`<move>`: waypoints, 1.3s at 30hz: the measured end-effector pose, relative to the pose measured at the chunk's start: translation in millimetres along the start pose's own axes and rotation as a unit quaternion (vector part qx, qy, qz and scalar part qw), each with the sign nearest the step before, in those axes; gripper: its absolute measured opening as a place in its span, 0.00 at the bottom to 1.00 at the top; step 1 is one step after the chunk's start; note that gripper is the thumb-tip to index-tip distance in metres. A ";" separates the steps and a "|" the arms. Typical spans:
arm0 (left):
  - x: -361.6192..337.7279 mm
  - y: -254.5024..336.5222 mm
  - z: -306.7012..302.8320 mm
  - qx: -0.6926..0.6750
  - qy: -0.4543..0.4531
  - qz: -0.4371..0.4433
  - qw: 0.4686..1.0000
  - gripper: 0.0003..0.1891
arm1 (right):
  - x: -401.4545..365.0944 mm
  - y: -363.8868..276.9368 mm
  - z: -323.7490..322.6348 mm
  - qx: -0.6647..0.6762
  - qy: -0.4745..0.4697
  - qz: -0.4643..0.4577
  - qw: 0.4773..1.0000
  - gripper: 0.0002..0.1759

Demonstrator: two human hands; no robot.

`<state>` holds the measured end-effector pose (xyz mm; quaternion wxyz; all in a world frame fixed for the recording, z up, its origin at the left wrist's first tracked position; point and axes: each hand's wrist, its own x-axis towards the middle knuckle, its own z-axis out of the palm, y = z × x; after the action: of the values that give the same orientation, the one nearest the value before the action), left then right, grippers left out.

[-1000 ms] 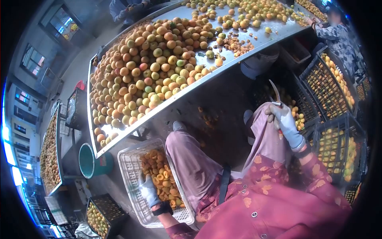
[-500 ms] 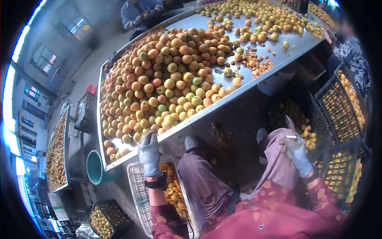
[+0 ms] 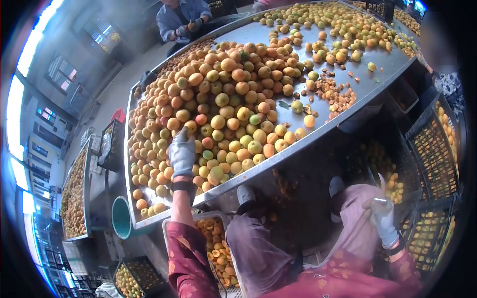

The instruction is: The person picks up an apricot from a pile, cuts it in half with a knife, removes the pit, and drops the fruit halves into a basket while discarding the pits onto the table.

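My left hand (image 3: 182, 155), in a pale glove, reaches over the table edge onto a big heap of apricots (image 3: 218, 99). Its fingers stretch forward, and the tips touch or nearly touch a yellow-orange apricot (image 3: 191, 126); the fingers' undersides are hidden. My right hand (image 3: 382, 217), gloved too, is closed around a small knife (image 3: 381, 183) above my right knee. The knife's thin curved blade points up, and a white piece shows at the fingers. Below my left forearm, a white plastic basket (image 3: 167, 233) holds halved apricots (image 3: 221, 256).
The metal table (image 3: 293, 107) also carries apricot pits (image 3: 335, 94) and more fruit farther back. Dark crates (image 3: 430, 154) of apricots stand at right. A teal bucket (image 3: 121, 217) is below the table's left corner. Co-workers sit across (image 3: 181, 22) and at right (image 3: 444, 84).
My left hand has moved from the table's near edge forward and up onto the heap. My right hand still holds the knife near my knee. The whole view has shifted slightly.
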<state>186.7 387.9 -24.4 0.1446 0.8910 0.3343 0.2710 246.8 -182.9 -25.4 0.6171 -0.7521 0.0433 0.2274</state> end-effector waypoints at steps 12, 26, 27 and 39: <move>39.2 -12.7 43.4 0.066 0.016 -0.113 0.991 0.27 | 0.8 4.8 2.2 0.016 0.030 -0.014 0.999 0.12; -128.9 97.6 -59.8 -0.521 -0.065 -0.036 0.850 0.26 | -3.2 16.3 1.7 0.008 -0.048 -0.179 0.983 0.20; -144.3 109.8 -66.6 -0.374 -0.050 0.021 0.926 0.27 | -5.1 16.9 2.5 0.034 -0.054 -0.209 0.976 0.22; -262.7 154.5 -87.9 -0.732 -0.144 -0.126 0.654 0.36 | -79.2 -0.3 34.8 0.052 -0.265 -0.007 0.963 0.21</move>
<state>50.3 104.0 13.2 0.8289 0.4741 0.1114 0.2753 166.1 -166.9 1.5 0.6465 -0.6317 -0.1152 0.4119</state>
